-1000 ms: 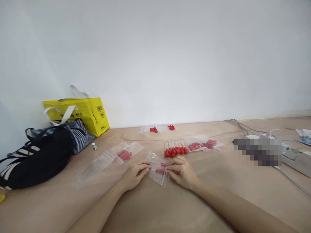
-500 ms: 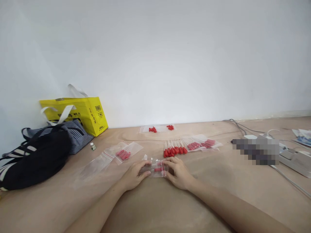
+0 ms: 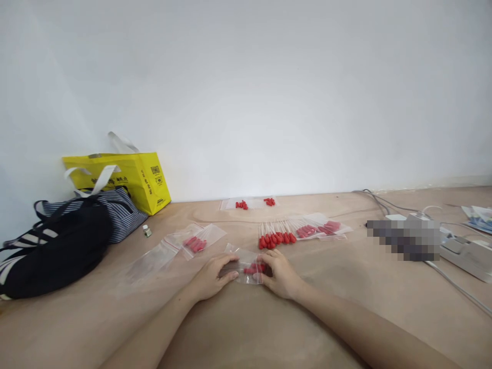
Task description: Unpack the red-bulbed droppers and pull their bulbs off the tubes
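Between my two hands lies a clear zip-lock bag (image 3: 243, 277) with several red-tipped pieces (image 3: 251, 269) inside. My left hand (image 3: 212, 278) pinches the bag's left end between thumb and fingers. My right hand (image 3: 281, 274) grips its right end, next to the red tips and partly over them. Just beyond my right hand, a row of red-headed sticks (image 3: 277, 239) with thin pale stems lies side by side. Left of the hands rests another clear bag with red pieces (image 3: 195, 244), and an empty-looking clear bag (image 3: 156, 259) lies beside it.
More bags with red pieces (image 3: 319, 229) lie right of the row, and another clear bag (image 3: 255, 203) lies by the wall. A yellow bag (image 3: 154, 179), a black bag (image 3: 73, 251) and a small bottle (image 3: 146, 231) stand left. Cables and a power strip (image 3: 467, 256) lie right.
The bag between my hands has flattened and tilted slightly, and its red pieces show more plainly near my right fingers. Both hands stay almost in place.
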`<state>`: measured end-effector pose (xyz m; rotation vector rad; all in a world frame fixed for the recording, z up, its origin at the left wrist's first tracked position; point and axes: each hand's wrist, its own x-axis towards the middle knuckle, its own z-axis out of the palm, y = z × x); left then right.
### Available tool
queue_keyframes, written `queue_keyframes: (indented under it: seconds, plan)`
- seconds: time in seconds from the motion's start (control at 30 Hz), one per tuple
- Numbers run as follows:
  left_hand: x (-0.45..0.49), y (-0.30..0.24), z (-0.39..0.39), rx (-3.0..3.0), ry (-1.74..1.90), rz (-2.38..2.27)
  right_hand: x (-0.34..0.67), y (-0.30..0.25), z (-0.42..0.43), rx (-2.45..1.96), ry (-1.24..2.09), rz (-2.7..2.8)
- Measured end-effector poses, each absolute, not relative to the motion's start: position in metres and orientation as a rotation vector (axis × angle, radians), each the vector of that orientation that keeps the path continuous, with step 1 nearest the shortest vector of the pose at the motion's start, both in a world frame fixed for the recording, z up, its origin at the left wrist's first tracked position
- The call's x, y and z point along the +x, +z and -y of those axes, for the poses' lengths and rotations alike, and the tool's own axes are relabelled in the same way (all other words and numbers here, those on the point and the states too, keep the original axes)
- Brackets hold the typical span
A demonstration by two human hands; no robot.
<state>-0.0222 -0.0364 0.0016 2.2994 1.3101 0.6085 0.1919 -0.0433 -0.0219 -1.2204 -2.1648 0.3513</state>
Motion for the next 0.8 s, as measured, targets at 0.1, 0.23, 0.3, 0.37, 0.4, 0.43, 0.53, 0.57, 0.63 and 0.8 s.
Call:
queue_keyframes:
  seconds: [0.1, 0.23, 0.3, 0.37, 0.4, 0.43, 0.53, 0.57, 0.63, 0.8]
  plan:
    - [-0.023, 0.001, 0.036, 2.335, 0.59, -1.285, 0.191, -0.021, 0.044, -1.173, 0.376, 2.144]
    - [-0.026, -0.002, 0.034, 2.383, 0.59, -1.223, 0.191, -0.018, 0.045, -1.125, 0.508, 2.083]
    - [-0.027, -0.003, 0.033, 2.408, 0.58, -1.211, 0.193, -0.017, 0.046, -1.097, 0.585, 2.075]
    - [-0.028, -0.004, 0.032, 2.427, 0.566, -1.212, 0.198, -0.017, 0.046, -1.073, 0.615, 2.068]
    - [-0.028, -0.005, 0.032, 2.434, 0.56, -1.214, 0.201, -0.017, 0.045, -1.06, 0.635, 2.06]
    - [-0.028, -0.005, 0.032, 2.438, 0.555, -1.217, 0.204, -0.018, 0.045, -1.044, 0.671, 2.044]
    - [-0.028, -0.003, 0.033, 2.445, 0.537, -1.229, 0.214, -0.02, 0.041, -0.989, 0.876, 1.92]
    - [-0.028, -0.002, 0.033, 2.443, 0.529, -1.233, 0.218, -0.019, 0.04, -0.971, 0.949, 1.854]
    - [-0.027, 0.001, 0.035, 2.439, 0.507, -1.234, 0.228, -0.015, 0.037, -0.924, 1.079, 1.717]
    - [-0.027, 0.006, 0.038, 2.437, 0.491, -1.247, 0.265, 0.006, 0.025, -0.916, 1.175, 1.546]
